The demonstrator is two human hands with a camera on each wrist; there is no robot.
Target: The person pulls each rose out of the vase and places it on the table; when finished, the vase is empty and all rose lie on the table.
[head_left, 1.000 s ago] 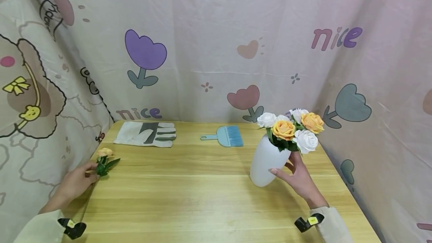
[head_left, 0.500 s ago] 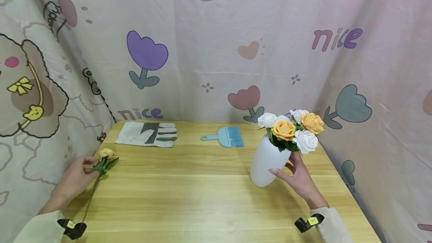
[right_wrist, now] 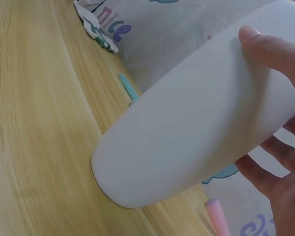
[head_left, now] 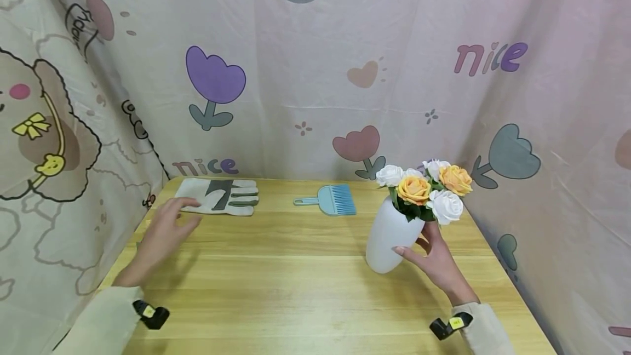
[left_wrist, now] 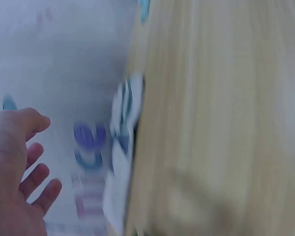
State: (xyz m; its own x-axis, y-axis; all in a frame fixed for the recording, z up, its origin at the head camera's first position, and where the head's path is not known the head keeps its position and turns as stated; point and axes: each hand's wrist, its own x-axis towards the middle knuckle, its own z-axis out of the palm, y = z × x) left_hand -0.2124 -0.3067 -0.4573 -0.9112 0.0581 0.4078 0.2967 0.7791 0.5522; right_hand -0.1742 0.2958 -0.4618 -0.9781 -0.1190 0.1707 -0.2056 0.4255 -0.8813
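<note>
My right hand grips a white vase on its right side, thumb across the front. The vase leans to the right, and its base edge is at the table in the right wrist view. White and orange roses with green leaves fill its mouth. My left hand is above the table's left side, near the cuff of a white-and-grey glove. Its fingers are loosely bent and hold nothing, as the left wrist view confirms. A bit of green shows behind this hand; the single yellow rose is otherwise hidden.
A small light-blue hand brush lies at the back middle of the wooden table. A pink cylindrical thing shows beyond the vase in the right wrist view. Patterned curtains enclose the back and sides.
My left hand has let go of the yellow rose at the left edge and moved right and toward the glove. The right hand and the tilted vase have stayed put.
</note>
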